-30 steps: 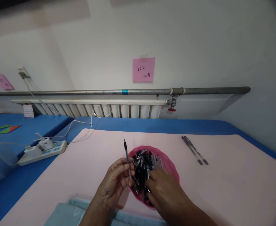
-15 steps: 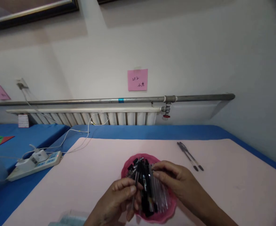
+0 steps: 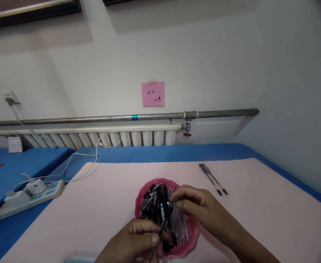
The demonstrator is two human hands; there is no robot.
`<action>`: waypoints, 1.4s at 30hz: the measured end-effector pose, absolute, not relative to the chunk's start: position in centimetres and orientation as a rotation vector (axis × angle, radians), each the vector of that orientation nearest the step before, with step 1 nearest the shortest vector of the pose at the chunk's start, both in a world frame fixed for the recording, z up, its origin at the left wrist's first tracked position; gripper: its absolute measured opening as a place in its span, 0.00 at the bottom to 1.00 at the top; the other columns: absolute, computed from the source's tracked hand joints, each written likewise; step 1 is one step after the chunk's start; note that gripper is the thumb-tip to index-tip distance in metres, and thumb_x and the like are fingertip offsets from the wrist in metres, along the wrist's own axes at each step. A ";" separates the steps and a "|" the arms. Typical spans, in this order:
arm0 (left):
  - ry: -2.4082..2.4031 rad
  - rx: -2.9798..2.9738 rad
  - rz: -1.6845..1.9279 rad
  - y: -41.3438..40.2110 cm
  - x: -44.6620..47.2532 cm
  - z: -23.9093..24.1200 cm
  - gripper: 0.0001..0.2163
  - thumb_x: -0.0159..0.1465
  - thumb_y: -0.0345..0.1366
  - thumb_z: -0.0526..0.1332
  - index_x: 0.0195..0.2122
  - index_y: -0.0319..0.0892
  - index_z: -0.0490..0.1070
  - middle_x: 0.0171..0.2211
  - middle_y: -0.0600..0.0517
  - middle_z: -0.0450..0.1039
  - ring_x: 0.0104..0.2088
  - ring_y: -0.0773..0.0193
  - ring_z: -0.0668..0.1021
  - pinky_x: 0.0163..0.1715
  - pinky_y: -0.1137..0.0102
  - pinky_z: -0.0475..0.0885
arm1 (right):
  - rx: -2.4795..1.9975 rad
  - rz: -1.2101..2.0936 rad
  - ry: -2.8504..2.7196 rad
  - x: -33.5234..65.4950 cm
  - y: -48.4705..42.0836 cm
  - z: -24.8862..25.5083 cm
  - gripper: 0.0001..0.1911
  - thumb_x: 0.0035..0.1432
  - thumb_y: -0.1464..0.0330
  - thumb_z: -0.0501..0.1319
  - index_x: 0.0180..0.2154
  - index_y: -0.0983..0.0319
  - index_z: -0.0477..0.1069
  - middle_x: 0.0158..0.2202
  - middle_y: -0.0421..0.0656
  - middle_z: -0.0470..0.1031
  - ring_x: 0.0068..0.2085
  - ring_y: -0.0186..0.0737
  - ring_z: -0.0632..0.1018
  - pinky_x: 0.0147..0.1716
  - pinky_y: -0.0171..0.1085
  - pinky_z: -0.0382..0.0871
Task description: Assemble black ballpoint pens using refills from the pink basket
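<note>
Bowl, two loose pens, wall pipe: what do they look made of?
Bowl: probably plastic; smooth, solid pink, scalloped rim. Loose pens: likely plastic; clear-looking barrels, dark ends. Wall pipe: apparently metal; dull grey with light streaks.

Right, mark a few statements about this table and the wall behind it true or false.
1. The left hand holds a pen. True.
2. Two pens lie on the pink sheet, right of the bowl. True.
3. The bowl is blue. False: it is pink.
4. The power strip lies right of the bowl. False: the power strip lies to its left.
5. A pink note is on the wall above the pipe. True.
</note>
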State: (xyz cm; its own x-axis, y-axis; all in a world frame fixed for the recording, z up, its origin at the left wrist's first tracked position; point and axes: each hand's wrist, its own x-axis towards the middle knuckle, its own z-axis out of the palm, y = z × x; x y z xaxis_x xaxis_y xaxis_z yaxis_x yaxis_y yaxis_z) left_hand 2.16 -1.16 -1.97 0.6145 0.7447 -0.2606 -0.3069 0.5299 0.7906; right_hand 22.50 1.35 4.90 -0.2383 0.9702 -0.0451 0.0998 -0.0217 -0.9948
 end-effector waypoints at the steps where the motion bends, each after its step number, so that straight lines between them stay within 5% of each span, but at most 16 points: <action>1: 0.636 0.777 0.675 -1.1 2.1 -1.9 0.10 0.53 0.36 0.66 0.35 0.36 0.78 0.20 0.50 0.73 0.19 0.71 0.73 0.22 0.75 0.64 | -1.180 1.363 -1.448 22.5 1.4 4.9 0.06 0.45 0.69 0.59 0.27 0.59 0.74 0.24 0.36 0.70 0.23 0.32 0.67 0.25 0.33 0.61; 19: 0.645 0.788 0.669 -1.0 2.4 -3.1 0.11 0.53 0.37 0.66 0.35 0.35 0.77 0.21 0.50 0.73 0.19 0.72 0.72 0.21 0.76 0.61 | -1.188 1.385 -1.515 22.9 1.3 4.6 0.06 0.47 0.72 0.57 0.27 0.60 0.72 0.21 0.34 0.65 0.23 0.31 0.64 0.24 0.31 0.57; 28: 0.515 0.758 0.745 -1.0 2.6 -3.9 0.09 0.55 0.35 0.65 0.37 0.40 0.76 0.22 0.49 0.75 0.23 0.68 0.75 0.24 0.75 0.62 | -1.082 1.422 -1.470 22.6 1.3 5.3 0.08 0.45 0.73 0.59 0.32 0.59 0.71 0.28 0.36 0.70 0.32 0.35 0.70 0.33 0.34 0.62; 42: 0.591 0.792 0.791 -1.1 3.5 -2.2 0.10 0.50 0.39 0.69 0.32 0.39 0.77 0.21 0.50 0.75 0.20 0.72 0.72 0.22 0.76 0.60 | -0.972 1.706 -1.148 21.9 1.3 3.7 0.09 0.44 0.64 0.68 0.30 0.61 0.75 0.23 0.37 0.71 0.24 0.31 0.69 0.27 0.32 0.63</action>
